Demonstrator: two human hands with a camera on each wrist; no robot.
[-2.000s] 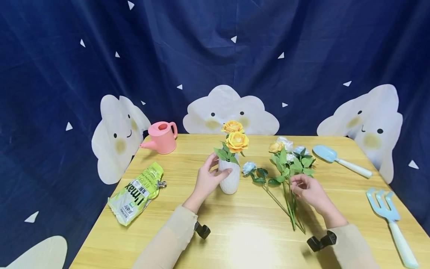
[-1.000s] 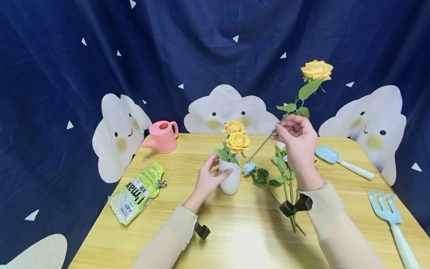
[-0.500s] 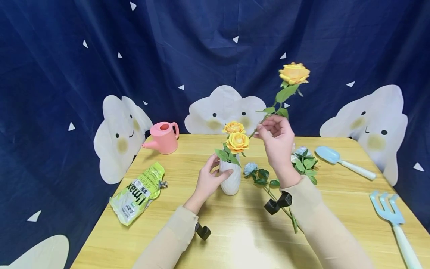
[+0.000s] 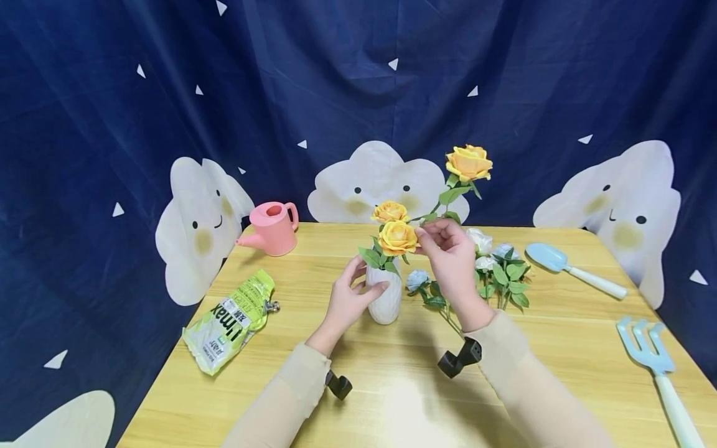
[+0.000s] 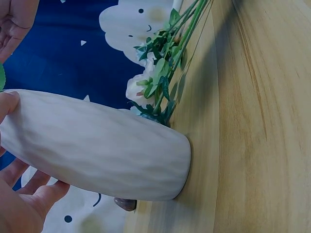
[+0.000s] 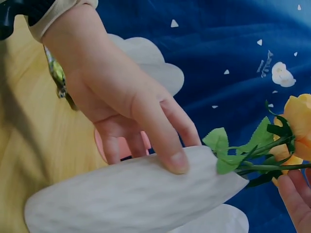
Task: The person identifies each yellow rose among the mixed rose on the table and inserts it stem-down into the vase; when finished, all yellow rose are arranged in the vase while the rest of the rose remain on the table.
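Wooden table point(image 4: 403, 398): right hand point(image 4: 450, 261) fingers pinch rose stem point(image 4: 434, 216); left hand point(image 4: 343, 305) grips vase point(image 4: 385, 297).

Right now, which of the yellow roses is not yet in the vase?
The highest yellow rose: the right hand pinches its stem, holding it above the white vase. The other two already stand in it.

Flowers and tools are tallied on the table

Three orange roses point(image 4: 469, 162) are counted, one white vase point(image 4: 384, 297), one pink watering can point(image 4: 271, 228), one green pouch point(image 4: 231, 321), one blue trowel point(image 4: 572, 269), one blue rake point(image 4: 654, 370); two hands point(image 4: 450, 258) are seen.
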